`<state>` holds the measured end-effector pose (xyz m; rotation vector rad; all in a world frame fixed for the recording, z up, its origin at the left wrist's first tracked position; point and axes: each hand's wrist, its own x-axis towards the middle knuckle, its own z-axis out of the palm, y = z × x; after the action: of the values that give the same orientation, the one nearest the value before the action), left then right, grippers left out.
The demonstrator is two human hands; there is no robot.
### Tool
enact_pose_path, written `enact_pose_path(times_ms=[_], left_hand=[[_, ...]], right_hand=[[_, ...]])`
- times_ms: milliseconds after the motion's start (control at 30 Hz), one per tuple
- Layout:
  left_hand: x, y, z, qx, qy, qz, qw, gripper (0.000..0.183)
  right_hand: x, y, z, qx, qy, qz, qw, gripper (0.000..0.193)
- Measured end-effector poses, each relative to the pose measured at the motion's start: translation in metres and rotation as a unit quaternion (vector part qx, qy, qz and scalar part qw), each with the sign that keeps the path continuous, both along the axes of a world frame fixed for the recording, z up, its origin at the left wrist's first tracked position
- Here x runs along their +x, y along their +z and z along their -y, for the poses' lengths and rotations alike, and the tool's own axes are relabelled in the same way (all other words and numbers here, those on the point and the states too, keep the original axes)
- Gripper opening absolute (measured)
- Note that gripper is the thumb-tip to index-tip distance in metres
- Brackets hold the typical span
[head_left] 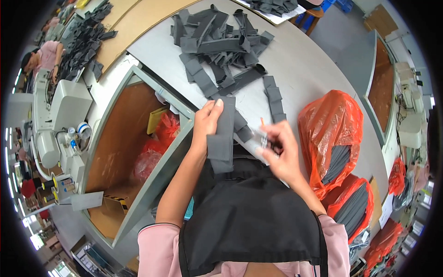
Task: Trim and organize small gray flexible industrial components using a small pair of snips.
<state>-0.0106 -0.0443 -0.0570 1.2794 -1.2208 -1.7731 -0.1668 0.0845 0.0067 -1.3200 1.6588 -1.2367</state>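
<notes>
My left hand (206, 122) is closed on a dark grey fabric strip (225, 121), its thumb pressed flat near the upper end. The strip hangs down in front of my black apron, with a folded flap across its lower part. To the right, my right hand (287, 154) is closed round a small metal tool (264, 139) with an orange bit at its top; motion blurs it, and its exact kind cannot be made out. Between the hands lies a stepped grey fabric piece (242, 125). Beyond them, a loose heap of grey strips (214, 44) covers part of the table.
Red plastic bags (330, 134) of stacked grey fabric stand at my right. At my left, a metal-framed wooden bin (124, 134) holds red bags. A sewing machine (69, 104) stands farther left, near a seated person (46, 57). Another folded strip (274, 99) lies on the table (295, 60).
</notes>
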Motion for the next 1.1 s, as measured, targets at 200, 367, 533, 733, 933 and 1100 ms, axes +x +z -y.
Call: enact_pose_path(times_ms=[200, 367, 533, 733, 933, 1100], left_hand=[[-0.015, -0.006, 0.010, 0.063, -0.029, 0.070, 0.995, 0.037], [-0.022, -0.007, -0.009, 0.002, 0.034, -0.019, 0.999, 0.043], [-0.004, -0.022, -0.034, -0.192, 0.000, 0.143, 0.971, 0.053], [0.008, 0.011, -0.040, -0.131, -0.149, -0.099, 0.975, 0.036], [0.003, 0.011, -0.038, -0.239, -0.059, 0.082, 0.966, 0.022], [0.001, 0.031, -0.050, -0.260, -0.024, 0.067, 0.963, 0.027]], right_hand=[[0.027, -0.006, 0.007, -0.110, 0.097, -0.255, 0.956, 0.049], [0.023, -0.011, 0.010, -0.159, 0.028, -0.224, 0.961, 0.034], [0.009, -0.025, 0.012, -0.101, -0.058, -0.116, 0.986, 0.013], [0.017, -0.034, 0.030, -0.147, -0.032, -0.088, 0.985, 0.004], [0.021, -0.030, 0.042, 0.037, 0.008, 0.157, 0.987, 0.009], [0.013, -0.027, 0.041, 0.078, -0.019, 0.369, 0.926, 0.010]])
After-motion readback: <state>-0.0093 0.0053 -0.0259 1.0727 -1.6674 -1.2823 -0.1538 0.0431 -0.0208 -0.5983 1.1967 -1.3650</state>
